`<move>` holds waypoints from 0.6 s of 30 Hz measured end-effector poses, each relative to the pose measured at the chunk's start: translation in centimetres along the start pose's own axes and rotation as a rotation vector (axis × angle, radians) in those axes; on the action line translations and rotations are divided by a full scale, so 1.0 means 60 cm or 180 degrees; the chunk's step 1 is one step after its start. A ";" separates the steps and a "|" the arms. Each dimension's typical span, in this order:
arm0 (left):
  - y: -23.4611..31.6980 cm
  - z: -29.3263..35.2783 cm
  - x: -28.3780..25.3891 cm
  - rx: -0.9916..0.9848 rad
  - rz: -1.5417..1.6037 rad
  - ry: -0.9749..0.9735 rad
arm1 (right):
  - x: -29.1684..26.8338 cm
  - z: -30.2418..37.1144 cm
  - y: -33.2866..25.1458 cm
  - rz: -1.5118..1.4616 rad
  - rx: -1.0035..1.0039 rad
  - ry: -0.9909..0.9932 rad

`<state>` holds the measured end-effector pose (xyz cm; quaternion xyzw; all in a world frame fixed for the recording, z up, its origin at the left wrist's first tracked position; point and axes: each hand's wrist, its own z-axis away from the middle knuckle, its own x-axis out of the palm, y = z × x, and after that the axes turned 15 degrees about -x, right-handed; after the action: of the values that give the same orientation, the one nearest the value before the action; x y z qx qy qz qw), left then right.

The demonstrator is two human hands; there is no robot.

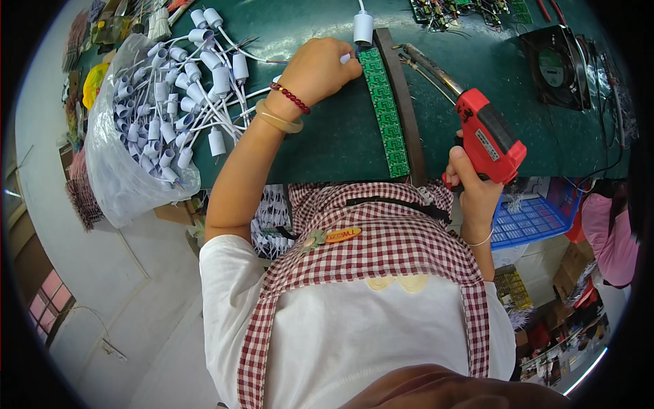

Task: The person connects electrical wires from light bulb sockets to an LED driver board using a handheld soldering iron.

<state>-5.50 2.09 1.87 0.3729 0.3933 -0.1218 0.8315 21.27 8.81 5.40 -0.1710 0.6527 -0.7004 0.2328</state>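
L hand (319,71) was curled at far end of green board strip (385,112), which lay on table (327,146); couldn't tell its grip. R hand (472,183) held red soldering gun (485,129), tip nr strip.

Free room on green tabletop (325,140) left of circuit strip (385,112), heaped white sockets (194,89) blocking beyond, soldering gun (485,129) at right

Bright light falls on my left hand (320,71) and lays a pale sheen across the far green tabletop (470,58); the fisheye rim bends and fades to black.
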 end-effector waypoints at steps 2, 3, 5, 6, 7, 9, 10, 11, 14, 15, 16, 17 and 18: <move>0.000 -0.001 -0.001 0.0071 -0.0056 0.0025 | -0.002 0.001 0.003 -0.0064 0.0040 0.0008; 0.000 -0.001 0.000 0.0071 -0.0060 0.0026 | -0.002 0.002 0.003 -0.0068 0.0039 0.0009; -0.002 -0.001 0.001 0.0072 -0.0057 0.0065 | -0.002 0.002 0.002 -0.0062 0.0021 -0.0016; -0.001 -0.001 0.001 0.0075 -0.0059 0.0065 | -0.002 0.002 0.001 -0.0064 0.0020 -0.0013; -0.001 -0.001 0.001 0.0054 -0.0073 0.0072 | -0.001 0.002 -0.001 -0.0047 0.0052 -0.0004; 0.001 0.000 0.001 0.0038 -0.0090 0.0076 | -0.001 0.004 -0.001 -0.0031 0.0085 0.0011; 0.002 0.001 0.000 0.0024 -0.0086 0.0068 | -0.001 0.005 0.001 -0.0122 0.0067 0.0034; 0.003 0.001 -0.001 0.0011 -0.0081 0.0061 | -0.001 0.005 0.002 -0.0212 0.0049 0.0058; 0.003 0.003 0.000 0.0071 -0.0072 0.0135 | 0.004 0.000 -0.010 -0.0324 0.0052 0.0151; 0.003 0.003 -0.001 0.0072 -0.0073 0.0136 | 0.004 -0.001 -0.010 -0.0325 0.0051 0.0151; 0.004 0.003 -0.001 0.0028 -0.0082 0.0097 | 0.004 -0.002 -0.009 -0.0437 -0.0023 0.0198; 0.004 0.002 -0.002 -0.0016 -0.0091 0.0057 | 0.003 -0.003 -0.009 -0.0549 -0.0098 0.0246; 0.004 0.002 -0.001 -0.0014 -0.0092 0.0056 | 0.002 -0.003 -0.008 -0.0549 -0.0099 0.0248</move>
<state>-5.36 2.16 2.10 0.3665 0.4062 -0.1296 0.8270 21.05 8.92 5.85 -0.2027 0.6549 -0.7137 0.1433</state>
